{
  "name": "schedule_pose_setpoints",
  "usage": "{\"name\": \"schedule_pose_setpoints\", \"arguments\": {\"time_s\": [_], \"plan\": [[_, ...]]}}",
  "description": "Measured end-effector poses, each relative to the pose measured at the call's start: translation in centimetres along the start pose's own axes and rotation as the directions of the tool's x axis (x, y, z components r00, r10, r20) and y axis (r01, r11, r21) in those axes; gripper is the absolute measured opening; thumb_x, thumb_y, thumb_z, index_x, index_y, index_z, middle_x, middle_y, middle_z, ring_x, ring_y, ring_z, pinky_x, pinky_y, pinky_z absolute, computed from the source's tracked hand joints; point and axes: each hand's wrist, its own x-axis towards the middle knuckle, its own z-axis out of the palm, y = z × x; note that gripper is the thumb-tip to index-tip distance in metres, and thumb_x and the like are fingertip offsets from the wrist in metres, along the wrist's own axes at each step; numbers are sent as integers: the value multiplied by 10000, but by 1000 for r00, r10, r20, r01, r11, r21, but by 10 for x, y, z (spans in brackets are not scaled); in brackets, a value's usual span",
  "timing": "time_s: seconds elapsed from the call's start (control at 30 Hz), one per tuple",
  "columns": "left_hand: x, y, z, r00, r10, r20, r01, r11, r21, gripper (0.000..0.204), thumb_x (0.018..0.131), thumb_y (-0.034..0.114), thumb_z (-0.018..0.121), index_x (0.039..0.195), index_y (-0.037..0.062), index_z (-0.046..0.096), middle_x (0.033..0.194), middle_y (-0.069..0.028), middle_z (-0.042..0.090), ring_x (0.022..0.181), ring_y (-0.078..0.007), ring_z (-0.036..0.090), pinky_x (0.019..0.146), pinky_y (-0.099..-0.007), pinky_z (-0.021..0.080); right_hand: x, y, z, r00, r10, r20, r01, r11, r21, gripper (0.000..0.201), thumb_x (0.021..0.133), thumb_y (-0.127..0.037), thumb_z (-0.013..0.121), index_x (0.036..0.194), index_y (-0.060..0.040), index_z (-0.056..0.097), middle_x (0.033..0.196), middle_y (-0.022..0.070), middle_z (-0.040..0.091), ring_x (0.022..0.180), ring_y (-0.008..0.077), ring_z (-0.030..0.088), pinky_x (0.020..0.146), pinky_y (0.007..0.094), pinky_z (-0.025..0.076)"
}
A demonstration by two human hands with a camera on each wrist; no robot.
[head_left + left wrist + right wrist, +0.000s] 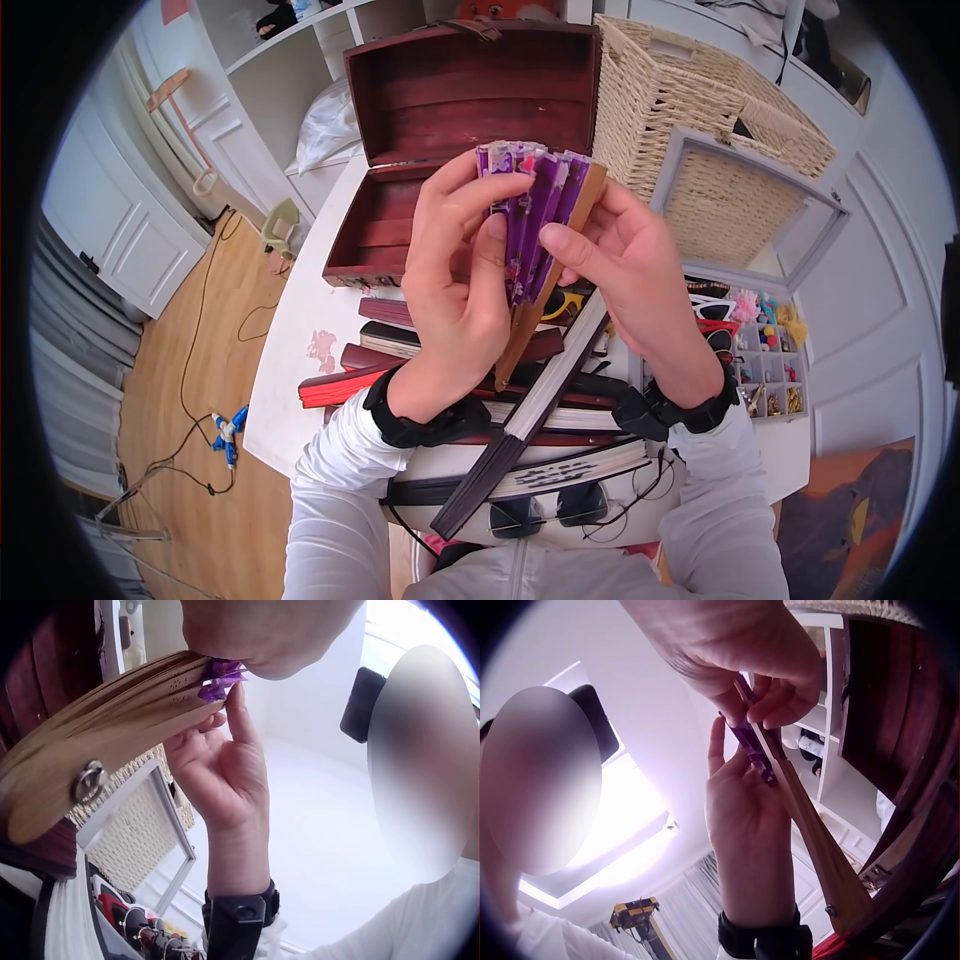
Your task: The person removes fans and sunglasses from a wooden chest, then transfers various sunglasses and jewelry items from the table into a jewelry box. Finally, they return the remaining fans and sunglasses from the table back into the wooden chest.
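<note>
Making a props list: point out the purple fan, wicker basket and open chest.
Purple fan [531, 216]: head view, on its purple pleats.
Wicker basket [638, 98]: head view, on its woven wall.
Open chest [470, 98]: head view, inside its lid.

Something blue [229, 432], perhaps a toy, lies on the floor [165, 390].

In the head view, white open shelving [245, 85] stands toward eleven o'clock, a white panelled door [125, 245] and grey curtain [85, 390] near nine, wood-plank floor [165, 400] at eight, white panelling [860, 340] at three. Bright light [619, 814] glows overhead.
</note>
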Motion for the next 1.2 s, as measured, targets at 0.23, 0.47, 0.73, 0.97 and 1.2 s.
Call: {"name": "schedule_pose_setpoints", "arguments": {"time_s": [0.23, 0.47, 0.73, 0.97, 1.2], "plan": [[1, 3, 2, 998, -35, -50, 32, 998, -51, 330, 847, -98, 415, 1056, 36, 633, 1208, -173, 476, 1076, -242, 530, 885, -302, 428, 0, 1, 1, 999, 34, -13, -33, 999, 16, 289, 822, -99, 685, 1035, -3, 516, 918, 42, 606, 805, 73, 591, 641, 208, 477], [4, 0, -3, 996, 84, 35, -88, 984, 155, 339, 834, -99, 416, 1041, 46, 642, 1185, -181, 494, 1063, -268, 533, 886, -321, 424, 0, 1, -1, 1000, 7, 7, -8, 999, 34, 265, 830, -85, 667, 1034, -11, 516, 909, 36, 602, 797, 65, 587, 641, 208, 474], [1, 3, -1, 999, -22, 23, 20, 996, 92, 270, 859, -62, 422, 1080, -6, 565, 1203, -171, 468, 1078, -256, 509, 886, -317, 417, -1, 0, 3, 1000, 0, -6, 0, 999, 35, 237, 823, -43, 654, 1007, -2, 511, 888, 38, 593, 752, 60, 583, 648, 205, 488], [-1, 2, 3, 995, -42, 89, 47, 997, -58, 379, 790, -73, 468, 1165, -26, 492, 1254, -182, 390, 1128, -267, 465, 959, -338, 378, 1, 2, 2, 1000, -10, -23, 12, 999, 52, 227, 817, -32, 656, 983, 3, 504, 870, 42, 586, 735, 65, 586, 626, 198, 492], [-1, -1, 8, 986, 14, 167, -8, 999, -37, 517, 719, -98, 488, 1227, -17, 428, 1276, -191, 351, 1183, -291, 410, 983, -353, 360, 2, 4, 0, 998, -11, -67, 11, 1000, 1, 224, 805, -23, 660, 965, 10, 506, 839, 37, 584, 699, 59, 578, 593, 188, 480]]}}
